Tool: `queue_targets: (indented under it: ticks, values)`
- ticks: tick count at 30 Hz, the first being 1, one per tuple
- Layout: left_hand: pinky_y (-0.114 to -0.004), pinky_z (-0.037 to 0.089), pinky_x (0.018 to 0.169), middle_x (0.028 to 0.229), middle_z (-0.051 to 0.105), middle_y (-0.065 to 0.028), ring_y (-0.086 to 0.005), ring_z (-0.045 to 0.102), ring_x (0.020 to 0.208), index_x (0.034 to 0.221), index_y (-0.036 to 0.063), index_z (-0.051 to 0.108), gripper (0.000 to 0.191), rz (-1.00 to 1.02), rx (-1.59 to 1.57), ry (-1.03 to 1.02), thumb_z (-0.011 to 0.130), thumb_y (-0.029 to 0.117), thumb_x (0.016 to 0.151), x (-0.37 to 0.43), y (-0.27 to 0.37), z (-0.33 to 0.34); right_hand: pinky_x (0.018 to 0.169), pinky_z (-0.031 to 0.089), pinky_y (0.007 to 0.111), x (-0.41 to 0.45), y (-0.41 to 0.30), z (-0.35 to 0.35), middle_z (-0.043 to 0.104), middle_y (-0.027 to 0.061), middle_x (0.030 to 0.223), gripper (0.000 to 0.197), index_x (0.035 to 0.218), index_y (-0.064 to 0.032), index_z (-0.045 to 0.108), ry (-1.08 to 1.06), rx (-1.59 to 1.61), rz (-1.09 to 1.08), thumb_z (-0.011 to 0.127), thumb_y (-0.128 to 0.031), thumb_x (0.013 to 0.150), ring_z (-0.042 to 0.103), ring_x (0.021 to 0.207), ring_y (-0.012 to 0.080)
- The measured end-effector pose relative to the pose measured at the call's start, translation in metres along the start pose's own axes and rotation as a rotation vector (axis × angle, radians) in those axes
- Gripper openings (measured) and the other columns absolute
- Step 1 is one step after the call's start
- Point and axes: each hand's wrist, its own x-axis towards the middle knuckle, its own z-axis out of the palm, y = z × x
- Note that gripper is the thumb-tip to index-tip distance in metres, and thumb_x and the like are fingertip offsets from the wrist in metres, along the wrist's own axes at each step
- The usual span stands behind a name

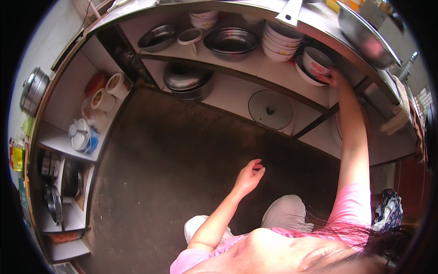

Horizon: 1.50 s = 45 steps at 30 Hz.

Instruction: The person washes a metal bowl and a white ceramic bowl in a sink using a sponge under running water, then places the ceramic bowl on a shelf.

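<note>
My right hand (331, 77) is at the right end of the upper shelf, its fingers against white bowls with a red flower pattern (316, 61). Those bowls sit inside a wider white bowl (306, 77). Whether the fingers grip a rim cannot be made out. Left of them stands a stack of several white bowls (281, 42), and beside that a dark metal basin (231, 42). My left hand (251, 174) hangs above the dark floor, fingers loosely curled, holding nothing.
A lidded metal pot (187, 80) and a glass lid (270, 110) are on the lower shelf. Overhead, a large steel bowl (368, 37) and a white handle (290, 13) lie by the countertop's edge. Side shelves at left hold a white lidded bucket (82, 137) and pans (53, 203).
</note>
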Motion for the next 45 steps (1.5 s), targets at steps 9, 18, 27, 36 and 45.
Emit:
queue_targets:
  ticks: [9,18,27,36,45]
  values:
    - [-0.026,0.048,0.069,0.103,0.061,-0.0131,-0.0128,0.06,0.074,0.118,0.0,0.048,0.04,0.09,-0.047,-0.042,0.058,0.019,0.085,0.0,0.006,0.005,0.079,0.051,0.033,-0.022,-0.025,0.004,0.052,0.0149,0.115,0.045,0.126,0.0001,0.039,0.211,-0.401,-0.173,0.046,-0.028,0.092,0.06,0.093,0.0228]
    - [-0.029,0.05,0.071,0.101,0.06,-0.0128,-0.0192,0.062,0.08,0.108,0.0011,0.056,0.03,0.117,-0.02,-0.008,0.058,0.019,0.084,-0.009,0.009,-0.01,0.065,0.045,0.029,-0.189,0.112,0.204,0.057,0.0124,0.099,0.038,0.125,-0.0053,0.044,-0.153,-1.053,-0.659,0.048,-0.007,0.088,0.056,0.074,0.0183]
    - [-0.029,0.049,0.074,0.098,0.06,-0.0113,-0.0177,0.06,0.083,0.103,0.0022,0.059,0.025,-0.132,-0.074,0.027,0.057,0.019,0.085,-0.05,0.004,-0.014,0.052,0.041,0.039,-0.22,0.167,0.3,0.046,0.0137,0.07,0.019,0.072,-0.0042,0.048,-0.808,-0.996,-0.726,0.059,0.008,0.064,0.051,0.062,0.0346]
    - [-0.028,0.047,0.083,0.107,0.06,-0.013,-0.019,0.059,0.093,0.115,0.0005,0.051,0.031,-0.344,-0.683,0.234,0.053,0.01,0.087,-0.13,-0.028,-0.08,0.051,0.044,0.035,-0.312,0.061,0.22,0.051,0.0114,0.066,0.014,0.066,-0.0045,0.051,-0.658,-1.201,-0.297,0.06,0.005,0.062,0.055,0.058,0.0284]
    - [-0.038,0.043,0.084,0.109,0.059,-0.0118,-0.0245,0.059,0.094,0.114,0.0046,0.053,0.032,-0.738,-0.329,0.833,0.051,0.021,0.087,-0.314,0.103,-0.233,0.065,0.046,0.038,-0.432,-0.104,0.212,0.053,0.0118,0.08,0.01,0.084,-0.006,0.053,-0.433,-1.055,-0.209,0.059,-0.009,0.075,0.056,0.074,0.0295]
